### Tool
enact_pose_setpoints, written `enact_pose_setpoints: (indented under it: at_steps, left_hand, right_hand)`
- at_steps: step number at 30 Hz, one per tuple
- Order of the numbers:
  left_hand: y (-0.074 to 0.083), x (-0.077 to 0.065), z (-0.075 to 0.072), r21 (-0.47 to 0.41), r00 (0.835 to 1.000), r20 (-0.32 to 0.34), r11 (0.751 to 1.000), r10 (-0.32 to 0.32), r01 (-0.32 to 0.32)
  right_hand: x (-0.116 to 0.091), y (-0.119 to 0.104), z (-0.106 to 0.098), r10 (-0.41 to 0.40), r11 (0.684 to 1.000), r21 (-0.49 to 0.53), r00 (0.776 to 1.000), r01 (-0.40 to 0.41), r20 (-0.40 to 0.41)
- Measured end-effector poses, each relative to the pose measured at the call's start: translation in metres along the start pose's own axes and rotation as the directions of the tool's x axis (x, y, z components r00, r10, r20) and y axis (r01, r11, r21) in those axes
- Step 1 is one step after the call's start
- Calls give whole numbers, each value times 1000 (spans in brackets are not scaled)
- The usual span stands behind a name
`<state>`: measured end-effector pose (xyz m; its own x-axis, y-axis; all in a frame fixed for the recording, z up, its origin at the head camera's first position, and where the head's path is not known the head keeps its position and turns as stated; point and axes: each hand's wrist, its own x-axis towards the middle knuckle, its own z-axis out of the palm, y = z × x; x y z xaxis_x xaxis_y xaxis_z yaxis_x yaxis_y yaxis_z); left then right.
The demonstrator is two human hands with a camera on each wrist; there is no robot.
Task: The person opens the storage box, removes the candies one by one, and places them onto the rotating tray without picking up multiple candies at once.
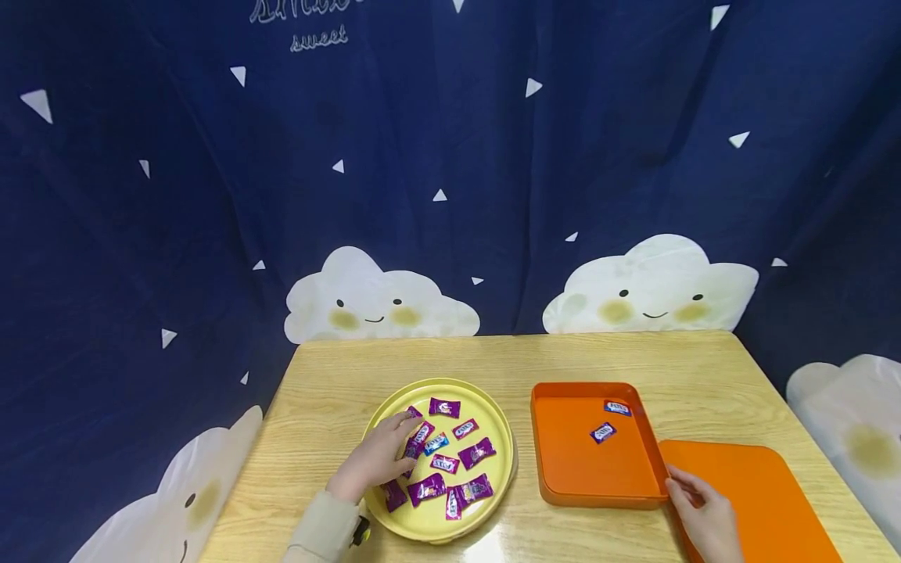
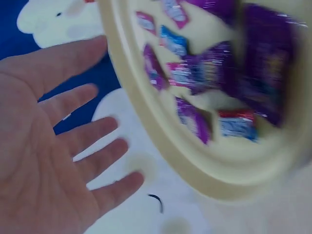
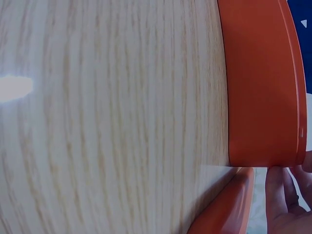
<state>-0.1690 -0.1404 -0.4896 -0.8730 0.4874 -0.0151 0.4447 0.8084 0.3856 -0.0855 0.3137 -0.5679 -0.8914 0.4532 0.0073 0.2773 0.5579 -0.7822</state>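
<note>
My left hand [image 1: 383, 453] is over the left part of a round yellow tray [image 1: 496, 500], its fingers spread. Several wrapped candies lie in the tray, among them a purple one [image 1: 477, 452] and a blue one [image 1: 436, 444]. The left wrist view shows the palm [image 2: 44, 146] facing up at the tray rim, nothing held. At the right, my right hand [image 1: 704, 516] touches the front right corner of a square orange box [image 1: 584, 473] with its fingertips. Inside that box are a small purple candy [image 1: 603, 432] and a blue one [image 1: 617, 407].
A flat orange lid [image 1: 767, 493] lies right of the box, partly under the right hand. All stands on a light wooden table [image 1: 493, 360]. Behind it hangs a dark blue curtain [image 1: 422, 117] with smiling clouds.
</note>
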Motion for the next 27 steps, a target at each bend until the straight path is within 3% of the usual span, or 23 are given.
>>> enact_pose_setpoints:
  at_steps: [3, 7, 22, 27]
  left_hand:
    - [9, 16, -1, 21, 999, -20, 999, 39, -38]
    - [25, 39, 2, 86, 996, 8, 993, 86, -86]
    - [92, 124, 34, 208, 972, 73, 950, 222, -232]
    - [114, 146, 44, 233, 969, 107, 941, 224, -244]
  right_hand:
    - [0, 1, 0, -1, 1000, 0, 1000, 1, 0]
    - [0, 2, 0, 13, 1000, 0, 1000, -13, 7]
    - [-1, 0, 1, 0, 1000, 13, 1000, 0, -12]
    - [-1, 1, 1, -24, 999, 23, 999, 24, -28]
